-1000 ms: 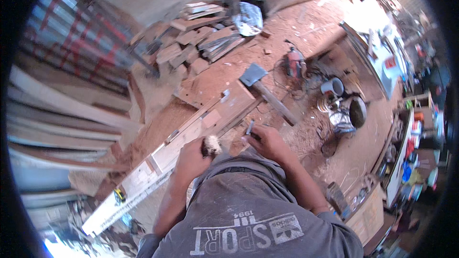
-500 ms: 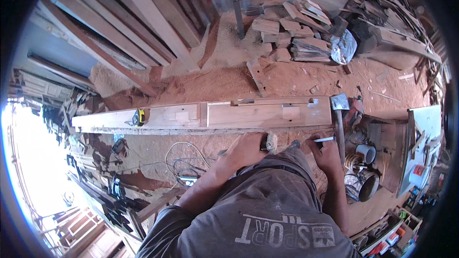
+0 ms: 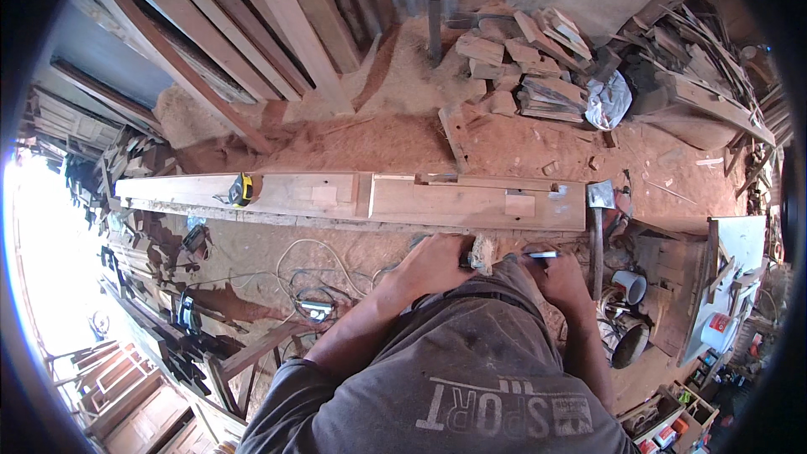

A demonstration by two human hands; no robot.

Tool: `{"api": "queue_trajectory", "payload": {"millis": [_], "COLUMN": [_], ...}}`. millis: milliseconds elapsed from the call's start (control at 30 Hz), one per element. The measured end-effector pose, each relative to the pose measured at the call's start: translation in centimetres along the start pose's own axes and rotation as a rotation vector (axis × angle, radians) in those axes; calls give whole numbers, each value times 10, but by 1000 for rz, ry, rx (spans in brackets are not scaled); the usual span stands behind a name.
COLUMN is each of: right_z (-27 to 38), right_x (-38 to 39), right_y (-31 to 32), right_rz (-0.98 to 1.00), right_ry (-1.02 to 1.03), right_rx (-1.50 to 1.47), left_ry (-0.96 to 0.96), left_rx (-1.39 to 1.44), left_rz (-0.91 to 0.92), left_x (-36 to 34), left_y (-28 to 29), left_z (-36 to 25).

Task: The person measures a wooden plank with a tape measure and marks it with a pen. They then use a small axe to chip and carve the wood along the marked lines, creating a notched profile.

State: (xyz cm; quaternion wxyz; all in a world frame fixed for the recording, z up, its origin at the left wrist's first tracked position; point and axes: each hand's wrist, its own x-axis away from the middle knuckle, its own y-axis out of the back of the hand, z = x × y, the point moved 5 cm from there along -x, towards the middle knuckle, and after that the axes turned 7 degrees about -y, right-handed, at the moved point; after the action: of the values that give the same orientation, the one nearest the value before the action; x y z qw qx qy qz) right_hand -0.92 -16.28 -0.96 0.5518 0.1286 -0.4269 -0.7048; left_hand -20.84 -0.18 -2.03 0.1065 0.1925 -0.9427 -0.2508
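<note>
My left hand (image 3: 433,265) grips a pale, rough, fibrous object with a dark part (image 3: 481,256) in front of my waist. My right hand (image 3: 560,276), just to its right, holds a slim, light-coloured tool (image 3: 541,255) level across its fingers. Beyond both hands lies a long plank assembly (image 3: 454,210) with thin strips and small rectangular pieces along it. A yellow-and-black tape measure (image 3: 242,190) rests on its left part. A long-handled tool with a square metal head (image 3: 600,195) stands or lies against the plank's right end; which, I cannot tell.
Tall boards (image 3: 286,34) lean at the back left, beside scrap-wood piles (image 3: 538,67) and a white sack (image 3: 608,101). Cables (image 3: 319,282) lie on the dusty floor. Buckets (image 3: 629,287) and a bench with a white top (image 3: 731,286) are at the right.
The view has swung, so the plank that ran diagonally now runs level across it. Over the last half second my right hand has moved slightly left, closer to my left hand.
</note>
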Motion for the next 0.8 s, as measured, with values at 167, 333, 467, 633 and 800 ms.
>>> {"api": "queue_trajectory", "payload": {"millis": [167, 333, 467, 633, 800], "right_z": [18, 45, 48, 46, 53], "right_x": [1, 0, 1, 2, 5], "right_y": [-11, -6, -3, -14, -8], "right_rz": [146, 156, 111, 95, 87], "right_ry": [-185, -114, -191, -162, -136], "right_rx": [11, -22, -24, -28, -78], "left_ry": [1, 0, 15, 14, 33], "left_rx": [11, 59, 79, 159, 191], "left_rz": [88, 168, 179, 198, 194], "left_x": [-10, -15, -14, -16, -23], "left_y": [6, 10, 12, 15, 16], "left_z": [-2, 4, 8, 3, -19]}}
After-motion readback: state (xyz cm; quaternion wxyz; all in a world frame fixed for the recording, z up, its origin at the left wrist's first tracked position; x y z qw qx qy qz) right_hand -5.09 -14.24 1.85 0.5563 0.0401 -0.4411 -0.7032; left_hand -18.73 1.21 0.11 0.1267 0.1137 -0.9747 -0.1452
